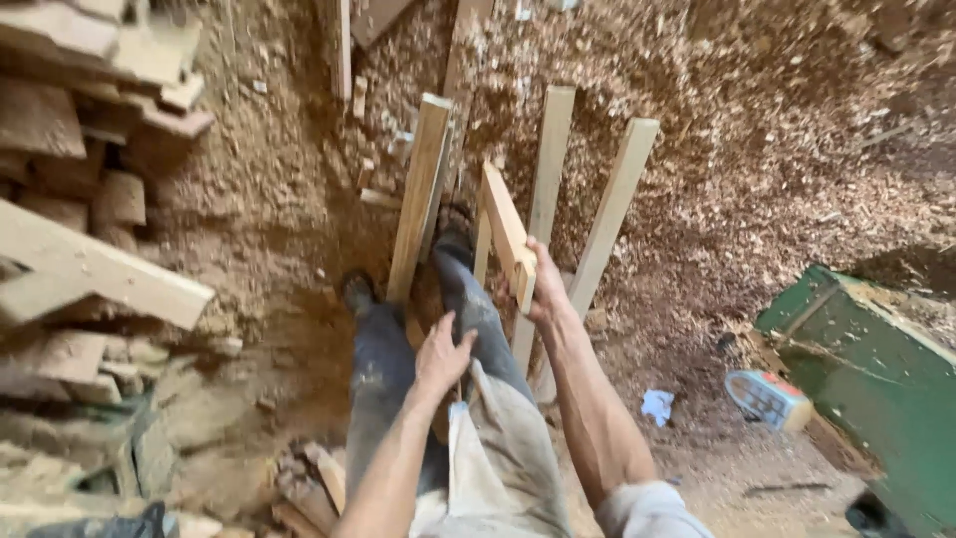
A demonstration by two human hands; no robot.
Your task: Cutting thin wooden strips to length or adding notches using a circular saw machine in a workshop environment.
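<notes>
Wooden slat (pixel 507 232) — pale, flat, short — gripped in the right hand (pixel 543 289).

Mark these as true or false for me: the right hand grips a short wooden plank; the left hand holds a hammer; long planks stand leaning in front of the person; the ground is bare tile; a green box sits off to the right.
1. The right hand grips a short wooden plank. True.
2. The left hand holds a hammer. False: it holds no tool; it rests near the person's leg.
3. Long planks stand leaning in front of the person. True.
4. The ground is bare tile. False: it is covered in sawdust and wood shavings.
5. A green box sits off to the right. True.
</notes>
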